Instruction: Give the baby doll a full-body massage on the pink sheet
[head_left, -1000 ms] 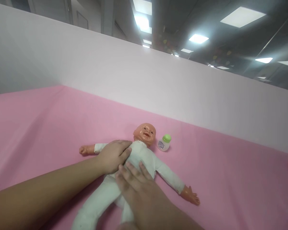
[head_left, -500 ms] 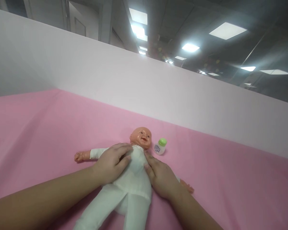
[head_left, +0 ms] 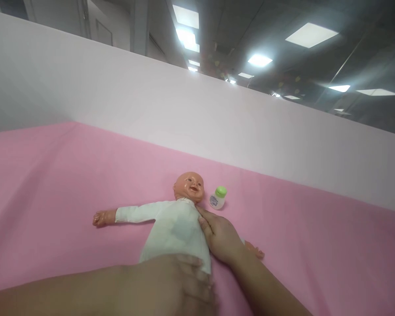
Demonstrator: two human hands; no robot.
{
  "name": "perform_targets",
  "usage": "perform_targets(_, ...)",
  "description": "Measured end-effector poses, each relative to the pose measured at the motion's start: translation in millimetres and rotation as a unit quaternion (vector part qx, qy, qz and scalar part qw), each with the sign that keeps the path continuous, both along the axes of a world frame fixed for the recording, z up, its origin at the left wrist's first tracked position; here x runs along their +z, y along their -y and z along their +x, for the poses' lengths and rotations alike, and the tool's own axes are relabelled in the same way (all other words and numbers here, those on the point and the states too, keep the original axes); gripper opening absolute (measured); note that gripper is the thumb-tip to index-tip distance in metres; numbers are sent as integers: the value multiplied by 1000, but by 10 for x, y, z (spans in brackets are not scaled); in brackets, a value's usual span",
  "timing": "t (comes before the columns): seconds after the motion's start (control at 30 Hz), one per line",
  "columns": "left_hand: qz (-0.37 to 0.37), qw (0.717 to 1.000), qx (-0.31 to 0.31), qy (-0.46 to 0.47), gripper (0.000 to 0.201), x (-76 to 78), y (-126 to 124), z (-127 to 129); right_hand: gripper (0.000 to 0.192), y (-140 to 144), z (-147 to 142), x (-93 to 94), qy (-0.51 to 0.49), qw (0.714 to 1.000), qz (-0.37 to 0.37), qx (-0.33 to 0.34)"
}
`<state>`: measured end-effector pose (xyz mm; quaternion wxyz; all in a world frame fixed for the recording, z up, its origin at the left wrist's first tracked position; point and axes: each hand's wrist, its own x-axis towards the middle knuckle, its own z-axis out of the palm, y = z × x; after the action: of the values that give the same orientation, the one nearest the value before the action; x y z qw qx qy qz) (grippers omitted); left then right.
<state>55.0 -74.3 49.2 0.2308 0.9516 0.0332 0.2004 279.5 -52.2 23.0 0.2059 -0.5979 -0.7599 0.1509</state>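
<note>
While I watch from the head camera, these are the lines I can fill in:

Doll: the doll (head_left: 176, 224) lies on its back on the pink tabletop (head_left: 52, 175), head toward the far white partition (head_left: 151, 109), dressed in a white suit. One of its arms stretches out flat toward the left of the view, bare hand at the end; the other arm is mostly hidden under a hand, with only its small hand showing past the wrist.

Right hand: my right hand (head_left: 222, 237) lies flat along the doll's side and over its sleeve, fingers (head_left: 206, 219) extended toward the doll's neck. The grip is spread, pressing on the cloth and closed around nothing.

Left hand: my left hand (head_left: 181, 283) is low and close to the camera, blurred, laid over the doll's lower body where the suit ends in view. The fingers look loosely curled; I cannot tell whether this grip has hold of the cloth or only rests on it.

Bottle: a small white bottle (head_left: 217, 198) with a green cap stands upright on the tabletop just beside the doll's head, apart from both hands.

Surroundings: ceiling light panels (head_left: 311, 35) show above the partition.
</note>
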Motion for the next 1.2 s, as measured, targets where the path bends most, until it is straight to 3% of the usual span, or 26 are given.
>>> perform_targets(0.1, -22, 998, -24, -55, 61, 5, -97, -24, 46, -5, 2, -21, 1, 1000, 3, -4)
perform_targets(0.27, -14, 994, 86, -65, 70, -130, -430, -118, 46, -24, 19, -67, -2, 1000, -6, -6)
perform_targets(0.5, 12, 975, 220, -10, 51, -372, -798, -210, 45, -13, -13, -69, 0, 1000, 7, -2)
perform_targets(0.63, -27, 945, 325, 5, 45, -393, -894, -237, 46, 5, -40, -74, 15, 999, 33, -7)
perform_targets(0.73, -51, 931, 362, -10, 45, -380, -966, -254, 48, 94, -80, -47, 49, 996, 75, -8)
perform_targets(0.8, -53, 926, 374, -20, 46, -379, -1002, -260, 49, 209, -159, -4, 70, 990, 113, 39)
perform_targets(0.87, -50, 923, 380, -26, 47, -388, -1022, -260, 50, 345, -299, 31, 78, 974, 157, 143)
perform_targets(0.97, -49, 921, 384, -42, 48, -401, -1028, -256, 50, 505, -566, -1, 78, 909, 203, 355)
perform_targets(1.0, -48, 921, 385, -45, 48, -402, -1026, -254, 44, 532, -641, -40, 83, 892, 211, 392)
perform_targets(1.07, -49, 921, 385, -42, 47, -401, -1019, -250, 38, 542, -731, -138, 104, 881, 206, 412)
perform_targets(1.2, -63, 925, 375, -21, 44, -401, -1012, -250, 51, 451, -633, -202, 118, 915, 143, 358)
